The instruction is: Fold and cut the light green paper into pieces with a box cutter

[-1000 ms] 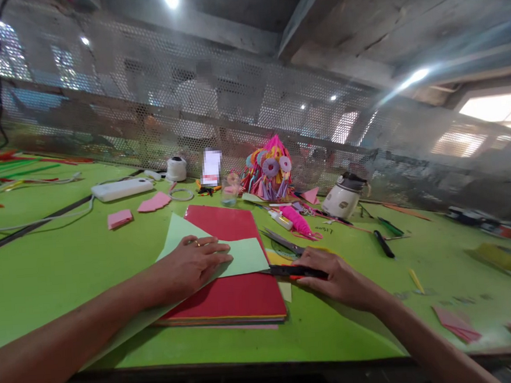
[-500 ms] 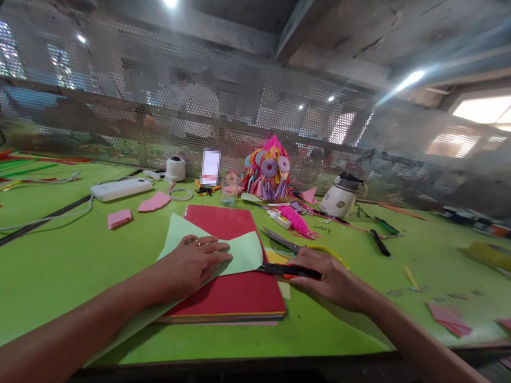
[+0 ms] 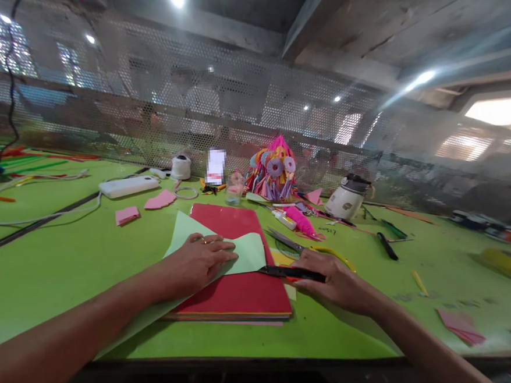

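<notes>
Left hand [image 3: 205, 255], one: grip flat, fingers extended, pressing on pale green paper [image 3: 250, 251]; ring worn, one. Right hand [image 3: 322, 274], one: grip closed around one black cutter [image 3: 287, 272], its tip at the paper's right edge. Pale green paper: lies over one red-topped stack of sheets [image 3: 245, 296] on the table [image 3: 69, 274]; folded or doubled, cannot tell. Scissors [image 3: 287, 240], one pair, just beyond the right hand. Pink paper piles [image 3: 127, 215], two, left of the stack. Tasselled ornament [image 3: 275, 169], one, behind. White kettle [image 3: 346, 200], one, farther right.
</notes>
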Demonstrator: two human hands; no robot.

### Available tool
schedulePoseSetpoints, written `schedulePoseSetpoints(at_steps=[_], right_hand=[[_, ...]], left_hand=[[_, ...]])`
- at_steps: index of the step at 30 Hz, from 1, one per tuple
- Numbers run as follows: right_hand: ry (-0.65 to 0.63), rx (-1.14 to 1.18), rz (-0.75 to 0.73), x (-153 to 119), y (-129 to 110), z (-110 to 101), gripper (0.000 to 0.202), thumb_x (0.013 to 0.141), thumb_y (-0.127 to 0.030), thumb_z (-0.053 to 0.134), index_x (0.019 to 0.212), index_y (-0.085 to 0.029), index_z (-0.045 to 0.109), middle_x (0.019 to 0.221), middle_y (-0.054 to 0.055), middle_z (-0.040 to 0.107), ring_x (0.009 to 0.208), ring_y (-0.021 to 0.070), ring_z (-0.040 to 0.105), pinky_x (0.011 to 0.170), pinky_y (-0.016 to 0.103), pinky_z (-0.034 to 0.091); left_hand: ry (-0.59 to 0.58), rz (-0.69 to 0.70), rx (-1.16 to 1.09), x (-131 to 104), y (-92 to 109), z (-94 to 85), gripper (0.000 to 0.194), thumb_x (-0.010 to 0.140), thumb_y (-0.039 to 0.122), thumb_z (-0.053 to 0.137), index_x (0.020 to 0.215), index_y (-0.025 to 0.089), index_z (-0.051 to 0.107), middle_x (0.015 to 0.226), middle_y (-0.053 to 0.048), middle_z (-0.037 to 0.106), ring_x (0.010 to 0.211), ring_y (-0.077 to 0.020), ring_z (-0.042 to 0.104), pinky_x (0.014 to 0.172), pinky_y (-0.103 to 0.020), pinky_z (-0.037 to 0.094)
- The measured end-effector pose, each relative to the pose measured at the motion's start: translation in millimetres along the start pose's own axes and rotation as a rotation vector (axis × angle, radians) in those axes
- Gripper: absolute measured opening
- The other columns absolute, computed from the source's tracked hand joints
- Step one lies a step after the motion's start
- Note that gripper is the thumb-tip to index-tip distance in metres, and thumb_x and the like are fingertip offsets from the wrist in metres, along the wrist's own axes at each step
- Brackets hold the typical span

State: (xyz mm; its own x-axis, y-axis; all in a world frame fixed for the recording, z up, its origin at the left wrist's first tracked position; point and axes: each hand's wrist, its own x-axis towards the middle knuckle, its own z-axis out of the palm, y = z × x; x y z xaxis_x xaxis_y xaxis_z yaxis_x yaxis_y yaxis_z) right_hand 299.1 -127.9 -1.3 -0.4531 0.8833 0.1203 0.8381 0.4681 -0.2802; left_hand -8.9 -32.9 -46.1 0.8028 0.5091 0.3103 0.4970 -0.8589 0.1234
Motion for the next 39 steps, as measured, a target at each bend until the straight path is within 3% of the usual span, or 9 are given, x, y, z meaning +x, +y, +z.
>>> schedulePoseSetpoints(at_steps=[39], right_hand=[[-0.028, 0.023, -0.061, 12.3, -12.1, 1.9, 0.029, 0.091, -0.042, 0.049, 0.109, -0.024, 0.064, 0.087, 0.005, 0.059, 0.081, 0.0174, 0.054, 0.070, 0.028, 0.042]], left_hand=[[0.003, 0.000, -0.005, 0.2, 1.8, -3.3, 0.036, 0.094, 0.027, 0.034, 0.122, 0.034, 0.056, 0.136, 0.003, 0.051, 0.120, -0.0219, 0.049, 0.097, -0.040, 0.032]])
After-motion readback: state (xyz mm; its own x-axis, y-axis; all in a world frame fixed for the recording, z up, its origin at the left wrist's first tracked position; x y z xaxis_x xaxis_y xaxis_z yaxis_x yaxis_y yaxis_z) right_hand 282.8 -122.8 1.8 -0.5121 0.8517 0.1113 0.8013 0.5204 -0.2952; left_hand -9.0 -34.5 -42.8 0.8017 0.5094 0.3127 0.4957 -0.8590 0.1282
